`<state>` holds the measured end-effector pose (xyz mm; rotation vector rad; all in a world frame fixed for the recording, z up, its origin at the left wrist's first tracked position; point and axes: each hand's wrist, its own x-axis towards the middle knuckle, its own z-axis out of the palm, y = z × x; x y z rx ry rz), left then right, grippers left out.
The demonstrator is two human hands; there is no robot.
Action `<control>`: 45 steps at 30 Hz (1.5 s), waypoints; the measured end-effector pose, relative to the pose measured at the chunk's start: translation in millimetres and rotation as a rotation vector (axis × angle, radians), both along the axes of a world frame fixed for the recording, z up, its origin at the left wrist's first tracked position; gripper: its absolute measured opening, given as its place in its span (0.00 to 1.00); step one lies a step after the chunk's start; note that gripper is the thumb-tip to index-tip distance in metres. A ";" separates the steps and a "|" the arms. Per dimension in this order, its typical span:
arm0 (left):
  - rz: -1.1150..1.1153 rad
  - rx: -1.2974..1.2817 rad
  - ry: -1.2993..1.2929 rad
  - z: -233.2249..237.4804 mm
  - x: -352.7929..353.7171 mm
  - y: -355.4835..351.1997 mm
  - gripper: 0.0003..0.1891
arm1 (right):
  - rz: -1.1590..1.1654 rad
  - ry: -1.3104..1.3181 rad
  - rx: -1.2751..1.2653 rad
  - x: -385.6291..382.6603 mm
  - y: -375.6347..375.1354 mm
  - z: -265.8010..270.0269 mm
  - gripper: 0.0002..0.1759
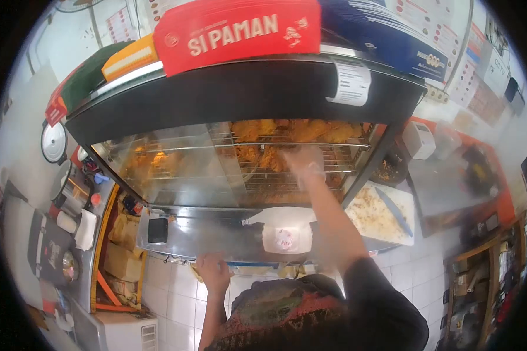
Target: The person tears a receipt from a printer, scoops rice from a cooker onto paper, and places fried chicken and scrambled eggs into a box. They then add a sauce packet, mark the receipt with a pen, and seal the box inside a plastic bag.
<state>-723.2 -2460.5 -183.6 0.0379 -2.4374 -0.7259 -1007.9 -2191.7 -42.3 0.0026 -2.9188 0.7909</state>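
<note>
My right hand (305,165), in a clear plastic glove, reaches through the open front of a glass food warmer (246,96). Its fingertips meet a piece of fried chicken (269,159) on a wire rack (328,168); blur hides whether they grip it. Near the counter's front edge, my left hand (214,272) is bare and loosely bent, with fingers apart and nothing visible in it. Between my arms, an open paper box (303,238) stands on the metal counter (228,234). A small white packet with red print (284,238) lies inside the box.
More fried chicken (319,130) fills the upper rack. A glass panel (164,167) covers the warmer's left part. On the right, a knife (395,212) lies on a crumb-covered white cutting board (372,219). A small black box (158,230) sits on the counter's left end.
</note>
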 end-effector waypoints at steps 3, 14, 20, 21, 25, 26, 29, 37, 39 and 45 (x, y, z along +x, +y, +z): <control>0.044 -0.011 -0.043 -10.4 6.4 -9.1 0.11 | 0.156 0.001 0.036 -31.6 9.3 -24.4 0.33; -0.112 0.097 -0.031 -39.4 -1.8 -17.3 0.10 | 0.314 0.066 0.059 2.5 35.0 -3.7 0.23; -0.169 0.112 -0.013 -25.6 -16.8 -18.0 0.08 | -0.109 -0.051 -0.802 29.4 23.0 22.2 0.30; -0.180 0.125 -0.007 -21.8 -19.1 -16.4 0.07 | -0.105 0.078 -0.821 28.0 31.1 9.3 0.31; -0.174 0.111 0.021 -43.0 -21.6 -18.8 0.09 | -0.073 0.427 -0.607 52.0 54.8 -14.9 0.30; -0.186 0.109 0.007 -45.9 -21.1 -18.6 0.09 | -0.062 0.468 -0.488 71.8 52.3 -2.8 0.30; -0.210 0.050 0.001 -42.8 -21.5 -8.7 0.11 | -0.068 0.188 -0.905 131.6 40.7 10.6 0.29; -0.636 0.036 -0.185 -66.3 -57.7 44.7 0.21 | -0.286 -0.123 -1.139 178.9 19.1 -198.2 0.25; -0.676 -0.082 -0.177 -75.2 -68.5 60.5 0.23 | -0.418 -0.305 -1.062 167.9 13.5 -207.2 0.26; -0.714 -0.214 -0.289 -109.1 -87.0 78.6 0.24 | -0.127 -0.227 -0.653 162.4 52.7 -305.6 0.21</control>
